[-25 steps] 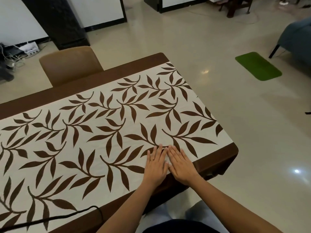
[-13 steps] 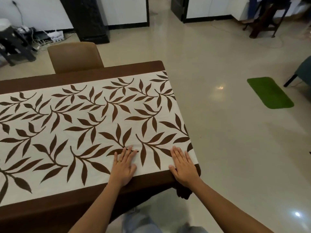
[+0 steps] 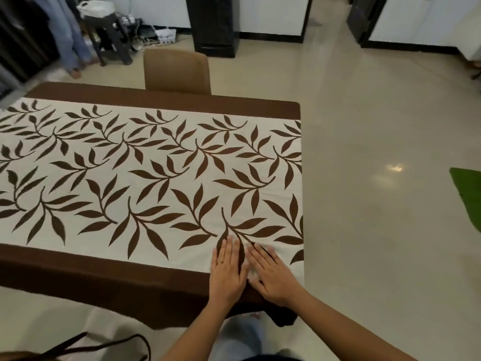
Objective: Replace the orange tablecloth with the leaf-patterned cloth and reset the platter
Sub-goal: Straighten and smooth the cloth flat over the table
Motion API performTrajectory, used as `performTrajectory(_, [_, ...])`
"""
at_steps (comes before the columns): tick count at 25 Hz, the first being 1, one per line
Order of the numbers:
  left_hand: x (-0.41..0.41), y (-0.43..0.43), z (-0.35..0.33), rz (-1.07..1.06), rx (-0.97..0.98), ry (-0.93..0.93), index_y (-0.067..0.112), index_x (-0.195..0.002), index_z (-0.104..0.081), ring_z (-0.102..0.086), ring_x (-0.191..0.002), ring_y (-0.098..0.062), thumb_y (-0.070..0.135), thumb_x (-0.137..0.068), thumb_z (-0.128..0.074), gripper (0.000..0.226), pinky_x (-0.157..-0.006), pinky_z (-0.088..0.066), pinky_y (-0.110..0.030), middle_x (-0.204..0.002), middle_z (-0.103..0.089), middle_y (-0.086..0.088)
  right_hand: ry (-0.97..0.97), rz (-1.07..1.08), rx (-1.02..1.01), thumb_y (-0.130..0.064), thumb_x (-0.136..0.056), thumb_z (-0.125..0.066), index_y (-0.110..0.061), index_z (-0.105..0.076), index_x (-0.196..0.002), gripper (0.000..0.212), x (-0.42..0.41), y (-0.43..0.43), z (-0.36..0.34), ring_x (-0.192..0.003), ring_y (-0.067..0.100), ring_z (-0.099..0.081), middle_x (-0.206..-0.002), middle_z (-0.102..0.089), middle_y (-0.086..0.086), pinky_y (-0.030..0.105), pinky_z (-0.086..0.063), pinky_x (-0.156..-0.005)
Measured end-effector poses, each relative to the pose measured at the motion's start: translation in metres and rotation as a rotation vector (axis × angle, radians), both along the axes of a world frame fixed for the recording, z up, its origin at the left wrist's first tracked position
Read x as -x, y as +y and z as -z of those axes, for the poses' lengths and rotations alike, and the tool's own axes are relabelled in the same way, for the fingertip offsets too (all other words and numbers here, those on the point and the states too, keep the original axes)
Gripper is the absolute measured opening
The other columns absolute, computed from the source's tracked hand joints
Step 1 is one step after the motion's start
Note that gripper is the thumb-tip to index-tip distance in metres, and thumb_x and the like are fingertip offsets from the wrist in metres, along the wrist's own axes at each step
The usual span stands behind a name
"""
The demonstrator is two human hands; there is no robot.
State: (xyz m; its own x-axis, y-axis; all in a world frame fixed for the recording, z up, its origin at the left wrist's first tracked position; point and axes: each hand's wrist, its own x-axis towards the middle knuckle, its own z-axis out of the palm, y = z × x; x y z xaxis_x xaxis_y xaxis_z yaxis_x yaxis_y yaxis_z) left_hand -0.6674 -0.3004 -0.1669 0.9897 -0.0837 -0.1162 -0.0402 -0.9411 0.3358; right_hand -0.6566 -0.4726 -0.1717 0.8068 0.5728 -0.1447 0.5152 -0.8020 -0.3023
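Your left hand [image 3: 227, 269] and right hand [image 3: 270, 274] lie side by side, palms down, on the leaf-patterned cloth [image 3: 156, 178] in the lower middle of the frame, close to its right end. Neither hand has a grip on anything: the fingers are straight and flat against the fabric, and the two hands almost touch along their inner edges. The fingertips are blurred. A ring [image 3: 220, 262] shows on a finger of your left hand.

The cloth is spread across the worktop, which it hides completely. Its cream panel with brown leaf sprays fills the centre and left of the frame, with a plain dark brown border along the upper and lower edges. The heels of your hands rest on the lower border, which hangs over the edge below them.

A brown chair [image 3: 177, 71] stands against the upper edge of the cloth. A dark stool [image 3: 109, 35] sits at upper left, a green mat [image 3: 468, 199] lies on the floor at the right edge, and a black cord [image 3: 117, 342] loops at lower left.
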Motion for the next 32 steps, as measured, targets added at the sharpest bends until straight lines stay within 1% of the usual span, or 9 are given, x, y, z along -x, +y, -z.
performTrajectory(5, [-0.001,-0.002,0.0,0.003,-0.009,0.033,0.028,-0.151,0.014,0.022,-0.145,-0.007,0.062,-0.094,-0.004,0.069,-0.119,0.014,-0.034,-0.157,0.021,0.01,0.001,-0.004,0.058,-0.058,-0.097,-0.016,-0.023,0.006,-0.153,0.07,-0.029,-0.047,-0.003,-0.148,0.014,0.014,-0.16,0.015,-0.005,0.038,0.008,-0.118])
performTrajectory(8, [-0.004,-0.011,-0.004,-0.058,-0.006,0.051,0.027,-0.153,0.011,0.02,-0.146,-0.008,0.054,-0.097,-0.018,0.068,-0.119,0.016,-0.034,-0.157,0.02,0.01,-0.003,0.008,0.128,-0.057,-0.098,-0.018,-0.018,0.006,-0.152,0.071,-0.054,-0.068,-0.01,-0.147,0.016,0.016,-0.159,0.015,-0.001,0.036,0.012,-0.118])
performTrajectory(11, [-0.01,-0.039,-0.012,-0.214,0.092,0.049,0.021,-0.155,-0.003,0.016,-0.147,-0.008,0.036,-0.098,-0.031,0.065,-0.117,0.019,-0.031,-0.158,0.011,0.009,0.006,-0.18,0.118,-0.052,-0.098,-0.011,-0.017,0.014,-0.151,0.068,-0.066,-0.051,-0.014,-0.146,0.016,0.021,-0.157,0.023,0.001,0.035,0.017,-0.117])
performTrajectory(14, [-0.008,-0.081,-0.014,-0.338,0.136,0.03,0.021,-0.153,0.002,0.015,-0.147,-0.007,0.029,-0.102,-0.025,0.058,-0.119,0.016,-0.031,-0.16,0.008,0.005,0.029,-0.365,0.058,-0.047,-0.1,-0.012,-0.015,0.008,-0.152,0.065,-0.062,-0.036,-0.013,-0.147,0.017,0.015,-0.159,0.016,0.002,0.039,0.014,-0.116])
performTrajectory(17, [0.001,-0.113,-0.008,-0.524,0.087,0.077,0.027,-0.149,0.011,0.014,-0.147,-0.009,0.045,-0.101,-0.011,0.055,-0.119,0.015,-0.032,-0.16,0.009,0.006,0.019,-0.443,0.044,-0.043,-0.101,-0.014,-0.013,-0.003,-0.154,0.061,-0.072,-0.055,-0.013,-0.149,0.02,0.004,-0.161,0.004,0.002,0.039,0.006,-0.116])
performTrajectory(20, [0.003,-0.12,-0.005,-0.586,-0.012,0.142,0.026,-0.148,0.018,0.024,-0.145,-0.011,0.071,-0.086,0.009,0.077,-0.118,0.017,-0.037,-0.159,0.018,0.005,-0.044,-0.578,0.097,-0.048,-0.101,-0.016,-0.015,-0.011,-0.153,0.063,-0.103,-0.08,-0.014,-0.148,0.022,-0.003,-0.161,-0.005,0.003,0.04,0.0,-0.115])
performTrajectory(23, [0.002,-0.117,-0.003,-0.547,-0.063,0.16,0.027,-0.148,0.022,0.027,-0.144,-0.013,0.085,-0.081,-0.004,0.092,-0.119,0.015,-0.041,-0.156,0.026,0.005,-0.042,-0.702,0.127,-0.051,-0.099,-0.01,-0.022,0.008,-0.152,0.063,-0.14,-0.096,-0.013,-0.147,0.016,0.018,-0.159,0.017,-0.002,0.039,0.014,-0.118])
performTrajectory(27, [0.002,-0.123,-0.009,-0.612,-0.077,0.241,0.036,-0.14,0.037,0.031,-0.141,-0.012,0.089,-0.076,-0.008,0.094,-0.115,0.021,-0.041,-0.158,0.026,0.006,-0.075,-0.726,0.177,-0.045,-0.103,-0.015,-0.024,0.015,-0.15,0.06,-0.187,-0.116,-0.015,-0.146,0.017,0.02,-0.158,0.023,-0.002,0.039,0.015,-0.119])
performTrajectory(32, [-0.01,-0.156,-0.022,-0.878,0.105,0.168,0.032,-0.152,0.012,0.016,-0.148,-0.021,0.071,-0.086,-0.04,0.092,-0.113,0.017,-0.041,-0.161,0.015,0.004,-0.032,-0.693,0.199,-0.042,-0.103,-0.016,-0.017,0.016,-0.15,0.062,-0.215,-0.124,-0.024,-0.146,0.019,0.022,-0.156,0.026,0.002,0.039,0.01,-0.121])
